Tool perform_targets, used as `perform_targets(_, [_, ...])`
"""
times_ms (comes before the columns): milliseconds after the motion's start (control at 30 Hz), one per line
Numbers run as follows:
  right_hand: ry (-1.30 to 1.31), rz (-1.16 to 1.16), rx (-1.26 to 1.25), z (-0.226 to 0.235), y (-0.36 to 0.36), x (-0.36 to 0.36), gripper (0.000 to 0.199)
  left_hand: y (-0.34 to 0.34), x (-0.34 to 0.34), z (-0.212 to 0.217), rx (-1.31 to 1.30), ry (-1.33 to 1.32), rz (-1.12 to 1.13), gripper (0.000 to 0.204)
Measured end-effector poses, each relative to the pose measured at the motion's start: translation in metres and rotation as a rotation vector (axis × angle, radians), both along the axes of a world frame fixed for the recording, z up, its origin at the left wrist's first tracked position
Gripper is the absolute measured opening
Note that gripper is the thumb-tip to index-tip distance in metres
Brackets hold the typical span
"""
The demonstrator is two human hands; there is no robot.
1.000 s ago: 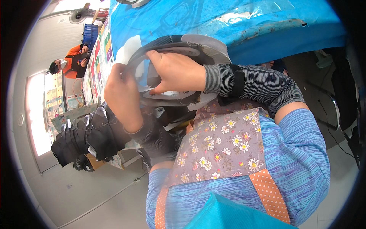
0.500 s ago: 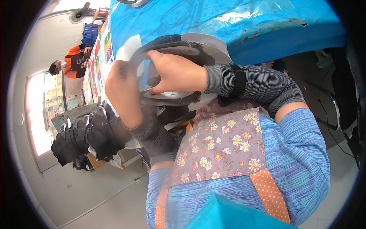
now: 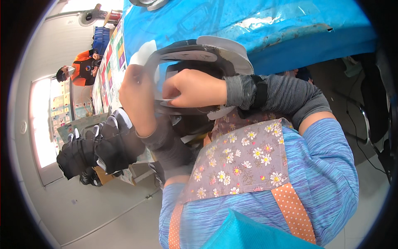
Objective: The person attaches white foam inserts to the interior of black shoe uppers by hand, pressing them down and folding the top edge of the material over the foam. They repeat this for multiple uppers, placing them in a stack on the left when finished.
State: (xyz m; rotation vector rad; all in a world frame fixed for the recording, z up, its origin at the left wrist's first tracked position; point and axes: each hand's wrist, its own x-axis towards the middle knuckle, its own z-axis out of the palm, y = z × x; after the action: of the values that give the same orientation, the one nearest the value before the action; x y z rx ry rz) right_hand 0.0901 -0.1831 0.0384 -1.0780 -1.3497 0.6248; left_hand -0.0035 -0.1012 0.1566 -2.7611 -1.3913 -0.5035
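Observation:
Over the near edge of the blue-covered table, I hold a dark grey and black shoe upper [image 3: 182, 46] with pale lining pieces. My left hand [image 3: 139, 97] grips its left side with bent fingers, partly smeared by motion. Inside the opening, my right hand [image 3: 197, 88] pinches the near pale edge between thumb and fingers. A white flap [image 3: 145, 52] sticks up beyond my left hand. At the right end curves a pale, rough-edged piece [image 3: 238, 56]. My fingers hide part of the opening.
Blue sheeting [image 3: 290, 25] covers the table, with a worn, shiny patch. On the left lies a row of black shoe uppers [image 3: 97, 147] with pale tongues. A person in orange and black [image 3: 83, 68] stands beyond a poster-covered surface. A chair [image 3: 369, 120] is at right.
My right thumb and fingers, spread across the opening before, have closed together at the near edge. My left hand has shifted slightly right, still on the upper.

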Motion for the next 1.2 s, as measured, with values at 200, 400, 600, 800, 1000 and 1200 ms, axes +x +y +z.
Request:
perform_targets(200, [0.07,-0.031,0.086,0.012,-0.003,0.013,0.021,0.037,-0.035,-0.025,-0.437,-0.62,-0.5,0.06])
perform_targets(400, [0.04,-0.089,0.199,0.011,0.001,0.017,0.025,0.049,-0.025,-0.065,-0.551,-0.79,-0.58,0.088])
perform_targets(600, [-0.024,-0.154,0.255,0.005,0.005,0.016,0.022,0.036,-0.012,-0.065,-0.625,-0.854,-0.557,0.085])
perform_targets(800, [-0.022,-0.219,0.346,0.007,0.007,0.01,0.014,0.027,-0.007,-0.072,-0.574,-0.879,-0.577,0.077])
perform_targets(1000, [-0.066,-0.254,0.405,0.006,0.011,0.01,0.014,0.026,-0.007,-0.073,-0.529,-0.881,-0.589,0.057])
perform_targets(1200, [-0.129,-0.275,0.439,0.004,0.012,0.011,0.015,0.019,-0.002,-0.077,-0.488,-0.935,-0.544,0.049])
